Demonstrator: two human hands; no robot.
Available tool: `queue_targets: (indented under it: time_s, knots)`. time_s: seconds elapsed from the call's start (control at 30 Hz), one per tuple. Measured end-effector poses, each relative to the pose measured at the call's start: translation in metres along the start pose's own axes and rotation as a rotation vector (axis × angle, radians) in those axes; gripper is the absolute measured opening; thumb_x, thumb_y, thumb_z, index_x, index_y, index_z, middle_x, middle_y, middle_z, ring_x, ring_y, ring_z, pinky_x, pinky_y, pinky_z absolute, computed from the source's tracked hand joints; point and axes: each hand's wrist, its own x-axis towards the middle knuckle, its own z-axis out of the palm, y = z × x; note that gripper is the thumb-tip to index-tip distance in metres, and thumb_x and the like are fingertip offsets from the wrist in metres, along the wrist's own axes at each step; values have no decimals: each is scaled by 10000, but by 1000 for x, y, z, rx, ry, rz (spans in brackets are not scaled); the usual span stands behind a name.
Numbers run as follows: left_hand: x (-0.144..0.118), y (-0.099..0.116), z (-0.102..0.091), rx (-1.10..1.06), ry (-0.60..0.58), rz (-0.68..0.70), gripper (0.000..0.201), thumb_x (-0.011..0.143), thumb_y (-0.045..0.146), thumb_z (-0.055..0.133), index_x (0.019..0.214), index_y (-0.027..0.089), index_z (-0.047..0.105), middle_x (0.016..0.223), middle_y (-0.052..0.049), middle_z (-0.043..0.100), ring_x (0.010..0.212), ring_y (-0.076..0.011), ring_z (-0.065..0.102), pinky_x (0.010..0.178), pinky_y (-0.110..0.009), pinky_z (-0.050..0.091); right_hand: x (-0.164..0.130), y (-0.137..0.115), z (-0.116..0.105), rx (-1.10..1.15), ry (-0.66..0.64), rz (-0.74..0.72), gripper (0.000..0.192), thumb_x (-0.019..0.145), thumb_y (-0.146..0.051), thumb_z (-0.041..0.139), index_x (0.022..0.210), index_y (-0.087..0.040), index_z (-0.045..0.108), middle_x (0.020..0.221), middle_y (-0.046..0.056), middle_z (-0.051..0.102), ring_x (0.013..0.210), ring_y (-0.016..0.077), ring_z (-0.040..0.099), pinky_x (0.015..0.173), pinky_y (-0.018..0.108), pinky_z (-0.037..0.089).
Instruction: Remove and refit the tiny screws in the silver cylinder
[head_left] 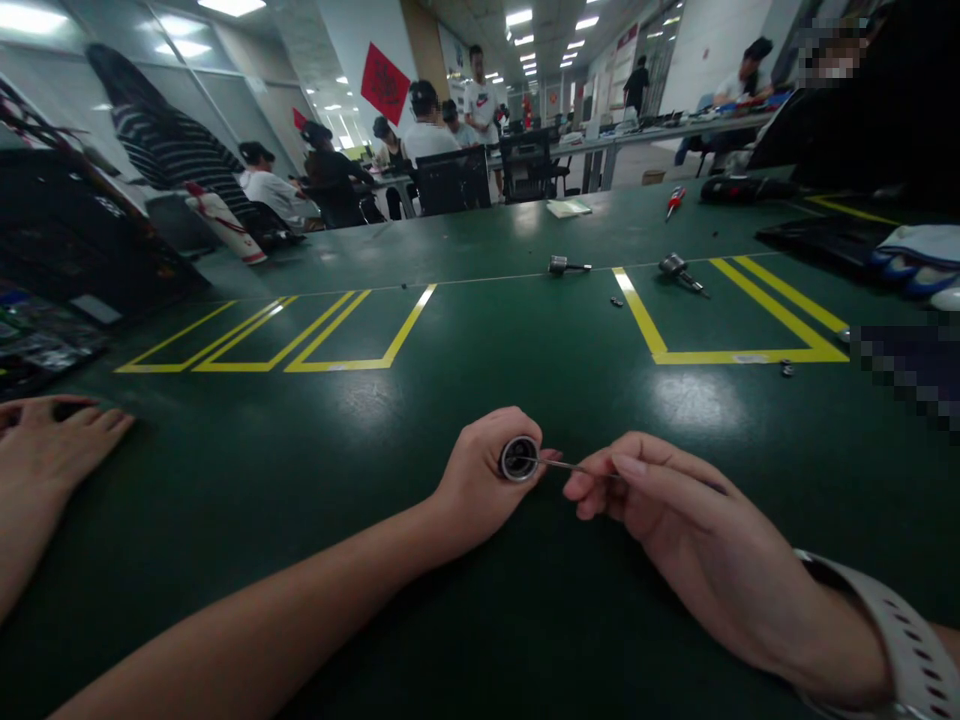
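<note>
My left hand (pixel 480 480) is closed around a short hollow metal cylinder (pixel 519 459). Its shiny round rim and dark inside face me, while its body is hidden in the fist. A thin metal rod-like tool (pixel 561 464) is pinched between the thumb and fingers of my right hand (pixel 675 505). The rod's tip reaches into the cylinder's opening; its other end is hidden by the hand. Both hands are just above the green table (pixel 360 600), and a light watch strap circles my right wrist.
Two metal chuck-like parts (pixel 568 265) (pixel 681 272) lie farther back, with small metal pieces (pixel 616 301) (pixel 786 368) nearby. Yellow tape (pixel 750 356) marks the table. A red screwdriver (pixel 675 202) lies at the back. Another person's hand (pixel 56 440) rests at the left.
</note>
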Motion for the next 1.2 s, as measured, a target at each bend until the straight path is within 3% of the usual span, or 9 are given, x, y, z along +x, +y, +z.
queue_targets:
  time_s: [0.17, 0.43, 0.73, 1.0, 1.2]
  knots:
    - [2, 0, 1, 42, -17, -14, 228, 752, 155, 620, 605, 170, 446, 604, 49, 463, 557, -80, 448, 518, -208, 345, -5, 1, -2, -227, 13, -57, 175, 839, -330, 572, 789, -208, 688, 828, 31, 671, 837, 174, 583, 777, 314, 430]
    - [0, 0, 0, -26, -20, -4, 221, 744, 140, 614, 610, 173, 442, 616, 47, 469, 548, -75, 441, 510, -206, 348, 1, -4, -1, 72, -5, 83, 177, 839, -271, 550, 754, -173, 672, 827, 56, 678, 790, 164, 583, 769, 307, 451]
    - [2, 1, 1, 28, -19, 19, 239, 760, 142, 614, 596, 167, 441, 594, 55, 447, 545, -72, 432, 513, -204, 334, -4, 0, -2, -210, 15, -42, 177, 837, -326, 569, 770, -210, 685, 826, 36, 667, 838, 185, 580, 790, 335, 418]
    - [1, 0, 0, 19, -27, 34, 239, 760, 136, 607, 603, 172, 430, 594, 53, 442, 545, -77, 429, 512, -209, 335, 1, -5, -2, 37, -22, 73, 174, 834, -269, 554, 749, -172, 670, 825, 56, 678, 789, 166, 584, 766, 313, 448]
    - [2, 0, 0, -5, -21, 0, 227, 746, 144, 616, 606, 172, 440, 604, 51, 458, 543, -76, 435, 512, -209, 345, 0, -1, -3, 7, -24, 42, 177, 849, -278, 547, 773, -179, 672, 839, 48, 676, 818, 163, 580, 786, 305, 436]
